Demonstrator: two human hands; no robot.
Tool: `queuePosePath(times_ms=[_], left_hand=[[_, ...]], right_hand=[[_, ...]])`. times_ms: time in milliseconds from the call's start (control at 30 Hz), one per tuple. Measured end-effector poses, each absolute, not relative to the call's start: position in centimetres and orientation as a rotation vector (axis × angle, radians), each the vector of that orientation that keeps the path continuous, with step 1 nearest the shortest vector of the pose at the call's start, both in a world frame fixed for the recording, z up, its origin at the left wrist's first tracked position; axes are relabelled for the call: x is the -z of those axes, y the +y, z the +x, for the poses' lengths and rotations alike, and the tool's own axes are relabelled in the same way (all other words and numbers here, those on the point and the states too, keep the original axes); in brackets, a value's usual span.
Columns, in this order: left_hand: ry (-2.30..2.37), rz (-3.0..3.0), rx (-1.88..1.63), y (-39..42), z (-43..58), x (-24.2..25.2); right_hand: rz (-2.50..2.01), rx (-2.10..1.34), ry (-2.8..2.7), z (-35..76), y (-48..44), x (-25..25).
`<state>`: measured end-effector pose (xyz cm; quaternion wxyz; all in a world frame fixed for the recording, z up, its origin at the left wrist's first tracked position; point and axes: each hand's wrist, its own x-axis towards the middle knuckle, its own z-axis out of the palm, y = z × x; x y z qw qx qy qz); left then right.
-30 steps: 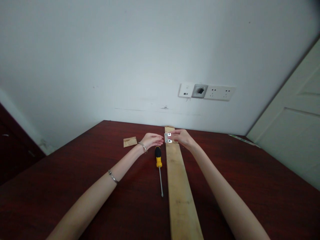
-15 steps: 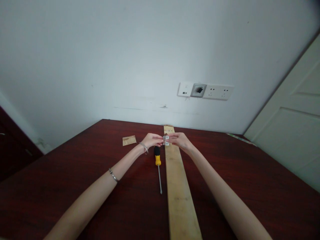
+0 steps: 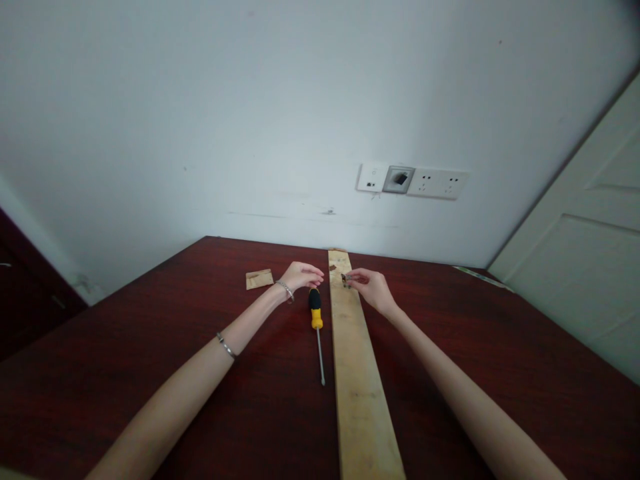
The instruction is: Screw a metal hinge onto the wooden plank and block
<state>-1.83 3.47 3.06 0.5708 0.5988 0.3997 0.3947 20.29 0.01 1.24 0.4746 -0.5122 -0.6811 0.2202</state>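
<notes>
Where the right hand (image 3: 374, 288) reaches over the far part of the wooden plank (image 3: 357, 373), a small metal piece (image 3: 345, 278) is pinched between its thumb and fingertips. The piece is set on the plank's top face or just above it; contact cannot be told at this size. The piece is greyish and flat, and its exact make is not resolved. The left hand (image 3: 301, 275) is held just off the plank's left edge, with its fingers curled together and pointed toward the piece but apart from it. Whether anything is gripped inside them cannot be told. Two thin bracelets are worn on that arm, one at the wrist (image 3: 286, 290) and one mid-forearm (image 3: 225, 347).

Just below the left hand, a screwdriver (image 3: 317, 327) with a black-and-yellow handle is laid on the dark red table (image 3: 150, 373). It runs parallel to the plank, just beside its left edge, tip toward the camera, and is touched by neither hand. A small wood offcut (image 3: 259, 279) lies near the left wrist, apart from everything else.

Judged from the layout, only the placing of the piece on the plank's far end is in hand. No screw is made out in the piece or on the table and the screwdriver is untouched, so any fastening is counted as not yet done. Behind the table, wall sockets (image 3: 413, 181) and a white door (image 3: 590, 267) are seen.
</notes>
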Motion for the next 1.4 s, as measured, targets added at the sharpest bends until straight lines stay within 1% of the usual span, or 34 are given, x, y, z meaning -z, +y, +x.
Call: queuePosePath(times_ms=[100, 167, 367, 533, 733, 900, 1033, 1133, 1267, 1400], left_hand=[[0.944, 1.405, -0.926, 3.6, -1.9, -3.0], [0.943, 1.413, -0.926, 3.5, -1.9, -3.0], [0.949, 1.537, -0.858, 3.1, -1.4, -2.9], [0.905, 1.9, -0.728, 2.6, -0.7, -2.6], [0.844, 2.336, -0.701, 2.1, -0.3, -2.3], [0.739, 2.316, -0.702, 2.6, 0.3, -2.0], [0.68, 2.266, -0.631, 3.6, 1.0, -1.3], [0.659, 2.272, -0.564, 4.4, 1.5, -0.6], [0.64, 2.355, -0.405, 4.9, 2.0, -0.2], [0.626, 2.418, -0.364, 4.9, 2.1, -0.3]], right_hand=[[-1.218, -0.241, -1.936, 20.6, -1.2, -0.3], [-1.146, -0.157, -2.094, 20.8, -2.1, 0.0], [-1.031, -0.169, -2.298, 21.6, -4.0, 0.0], [-0.976, -0.201, -2.369, 22.1, -4.9, -0.1], [-0.964, -0.212, -2.356, 22.7, -5.2, 0.5], [-1.092, -0.216, -2.104, 23.1, -5.6, 0.9], [-1.295, -0.191, -1.95, 22.9, -6.1, 1.1], [-1.412, -0.24, -1.901, 22.4, -6.1, 1.5], [-1.477, -0.264, -1.86, 21.7, -5.5, 2.2], [-1.478, -0.249, -1.839, 21.4, -4.7, 2.7]])
